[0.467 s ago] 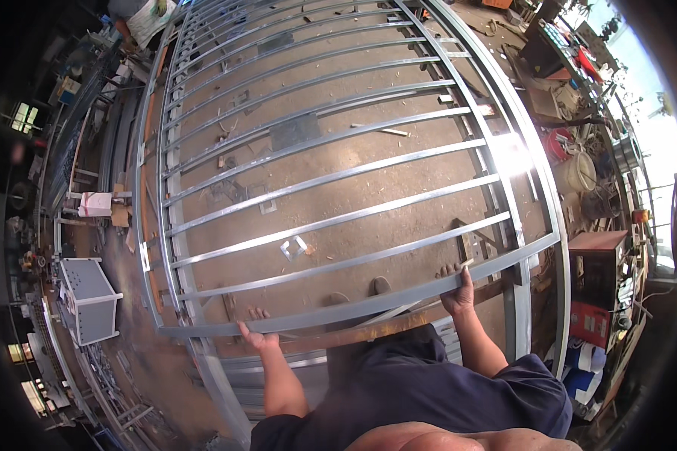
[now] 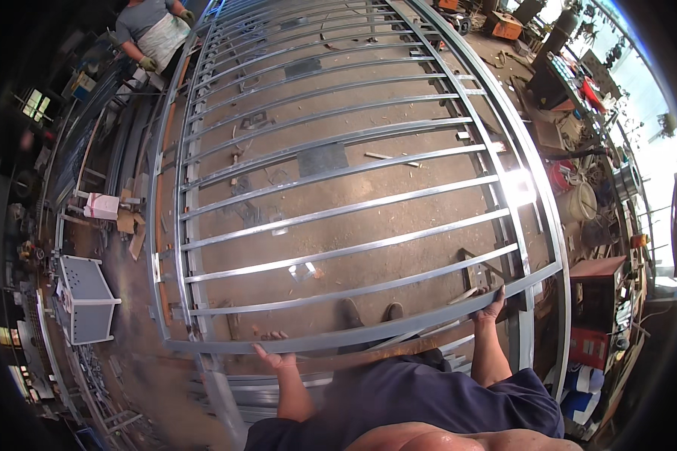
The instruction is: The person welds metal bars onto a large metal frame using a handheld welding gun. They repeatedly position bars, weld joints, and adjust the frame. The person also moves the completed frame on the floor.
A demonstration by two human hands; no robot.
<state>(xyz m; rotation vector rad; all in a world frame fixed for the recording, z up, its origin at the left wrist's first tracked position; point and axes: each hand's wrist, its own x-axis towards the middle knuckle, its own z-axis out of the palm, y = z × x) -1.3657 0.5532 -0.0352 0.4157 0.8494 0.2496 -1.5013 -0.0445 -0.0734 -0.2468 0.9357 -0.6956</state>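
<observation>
A large grey metal frame [image 2: 399, 327] of square tubing lies in front of me, its near end rail running across at waist height. My left hand [image 2: 277, 355] is closed round this rail left of its middle, thumb on the near side and fingertips showing beyond it. Closer to the right corner, my right hand [image 2: 491, 307] also grips the rail, its fingers partly hidden. Inside the frame's outline runs a ladder-like grating [image 2: 353, 250] with many parallel crossbars. How the two are joined cannot be made out.
A rusty brown bar [image 2: 399, 349] crosses just below the rail. At the far left stands a person [image 2: 152, 34] in gloves and a pale apron. A grey metal box [image 2: 89, 301] stands left; a white bucket [image 2: 579, 201] and reddish cabinet [image 2: 596, 269] are right.
The whole scene has shifted downward and slightly right in view, showing more of the far person. My hands stay on the rail; the right one now appears nearer its right corner.
</observation>
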